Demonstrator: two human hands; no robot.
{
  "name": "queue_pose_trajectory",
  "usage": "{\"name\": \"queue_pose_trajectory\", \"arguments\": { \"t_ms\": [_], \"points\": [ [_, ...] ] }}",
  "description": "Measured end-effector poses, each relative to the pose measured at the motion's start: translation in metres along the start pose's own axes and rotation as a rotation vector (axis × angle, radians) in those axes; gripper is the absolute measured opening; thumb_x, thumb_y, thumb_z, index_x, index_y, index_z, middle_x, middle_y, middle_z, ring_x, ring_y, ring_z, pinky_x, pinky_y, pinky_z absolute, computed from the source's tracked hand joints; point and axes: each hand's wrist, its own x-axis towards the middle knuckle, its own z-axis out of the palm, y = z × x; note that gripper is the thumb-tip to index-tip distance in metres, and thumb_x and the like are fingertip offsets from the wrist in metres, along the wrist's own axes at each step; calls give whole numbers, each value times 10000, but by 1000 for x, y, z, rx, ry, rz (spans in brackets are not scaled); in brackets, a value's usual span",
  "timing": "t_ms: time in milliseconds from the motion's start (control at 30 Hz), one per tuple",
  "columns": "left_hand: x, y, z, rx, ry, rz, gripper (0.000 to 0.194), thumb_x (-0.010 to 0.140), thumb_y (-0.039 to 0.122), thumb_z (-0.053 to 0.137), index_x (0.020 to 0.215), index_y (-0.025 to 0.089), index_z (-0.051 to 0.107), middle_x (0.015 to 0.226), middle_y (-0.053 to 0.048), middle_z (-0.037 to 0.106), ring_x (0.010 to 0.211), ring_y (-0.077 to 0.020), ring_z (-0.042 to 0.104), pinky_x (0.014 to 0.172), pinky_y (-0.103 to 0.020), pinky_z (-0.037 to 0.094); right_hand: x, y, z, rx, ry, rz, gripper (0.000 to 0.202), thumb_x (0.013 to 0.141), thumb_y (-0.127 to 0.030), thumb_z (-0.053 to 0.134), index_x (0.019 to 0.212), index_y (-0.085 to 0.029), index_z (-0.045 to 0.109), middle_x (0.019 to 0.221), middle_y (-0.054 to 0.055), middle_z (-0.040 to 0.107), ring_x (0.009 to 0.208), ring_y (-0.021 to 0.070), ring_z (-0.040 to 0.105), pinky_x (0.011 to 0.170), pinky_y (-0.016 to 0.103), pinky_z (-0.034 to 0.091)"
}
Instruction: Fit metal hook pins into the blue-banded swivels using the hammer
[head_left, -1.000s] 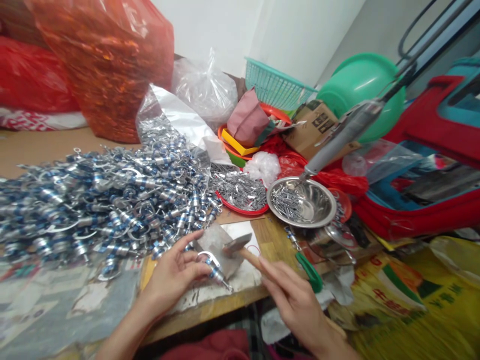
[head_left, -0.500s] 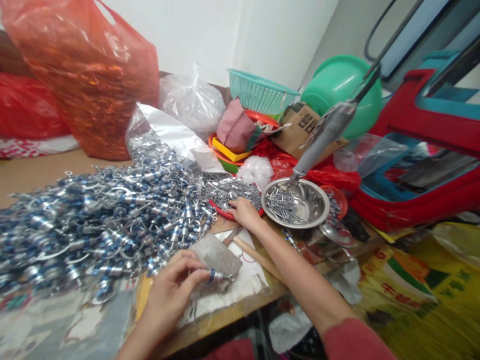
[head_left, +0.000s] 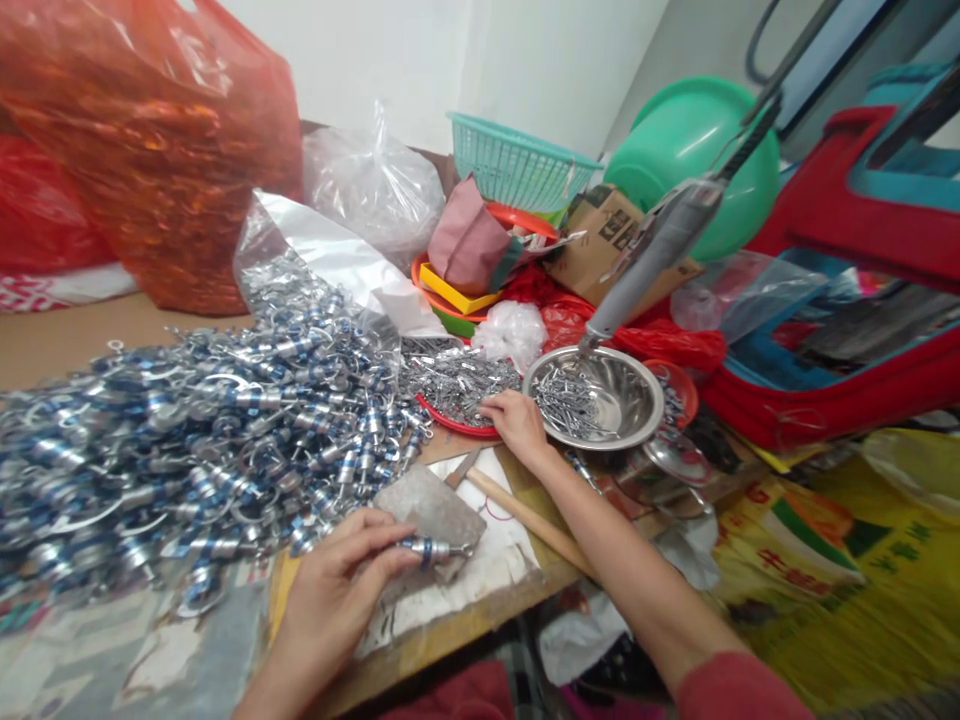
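Note:
My left hand (head_left: 349,580) pinches a small silver metal fitting with a blue band (head_left: 435,550); its ringed end points right, over a flat grey stone block (head_left: 431,510). My right hand (head_left: 517,425) reaches to the right edge of a red tray (head_left: 442,418) full of small metal pins (head_left: 457,380). Its fingertips are closed at the pins, and what they hold is too small to make out. Left of both hands lies a big heap of similar blue-banded fittings (head_left: 225,430). A hammer with a wooden handle (head_left: 529,520) rests to the right of the block.
A steel bowl (head_left: 645,410) with more pins stands right of the tray, a grey-handled tool (head_left: 637,265) leaning above it. Behind are a teal basket (head_left: 517,165), a green basin (head_left: 697,150) and an orange bag (head_left: 202,180). A red and blue stool (head_left: 810,230) stands at right.
My right hand has drawn back to the right, from above the pins to the tray's right edge. My left hand still holds the fitting over the block. The view has shifted slightly.

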Motion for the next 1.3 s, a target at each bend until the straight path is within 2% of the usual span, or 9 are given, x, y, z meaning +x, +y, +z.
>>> {"name": "queue_pose_trajectory", "arguments": {
  "t_ms": [167,300,400,567,667,867,967,1133,1300],
  "points": [
    [0,0,3,2,33,-18,150,648,284,658,781,251,718,737,-16,670,702,-162,615,644,-239,480,-35,-41,-11,202,2,-43,150,777,-144,551,807,-182,692,823,35,674,786,135,610,747,249,461],
    [-3,-4,6,-14,91,-111,350,617,293,688,959,222,664,795,-20,681,714,-168,613,699,-275,482,-87,-90,-17,569,-208,-140,127,697,-91,622,733,-186,698,738,4,679,706,114,622,673,212,489],
    [-4,-6,8,-56,89,-111,410,633,290,678,1034,222,625,802,-15,676,724,-166,612,708,-281,480,-109,-107,-19,740,-273,-88,192,687,-59,603,811,-179,689,755,14,683,698,121,623,675,225,493],
    [-3,-1,6,-47,65,-18,178,634,244,682,810,242,711,745,-6,677,700,-151,611,661,-238,471,-112,-103,-17,896,-284,103,212,638,-86,639,832,-173,638,725,1,668,677,131,636,649,231,516],
    [-3,4,3,-102,33,-29,83,655,214,657,671,261,724,697,3,674,676,-137,610,627,-211,466,-117,-95,-15,878,-270,41,275,672,-137,646,937,-178,588,776,15,669,719,140,643,674,247,522],
    [-5,11,-2,-161,34,-165,46,650,264,664,648,247,707,719,2,687,703,-152,616,661,-224,478,-127,-74,-18,310,-36,-758,249,790,-107,526,1018,-187,586,955,78,640,887,162,594,732,272,497],
    [-4,18,-2,-35,11,-46,86,690,277,630,639,244,691,696,4,667,687,-153,606,645,-226,467,-122,-73,-25,165,-13,-916,222,810,-90,490,995,-134,603,948,111,649,919,184,586,725,282,499],
    [-4,26,-3,86,109,177,102,707,253,601,664,246,694,743,-10,649,706,-159,606,638,-226,470,-116,-78,-30,177,-9,-907,236,832,-119,442,983,-158,619,944,107,661,895,176,604,710,286,512],
    [-9,24,-1,-81,35,-110,133,677,304,627,776,253,701,801,-11,716,765,-191,645,714,-276,513,-127,-83,-23,364,11,-654,241,785,-98,496,936,-175,668,905,94,674,804,142,636,673,221,520]
  ]
}}
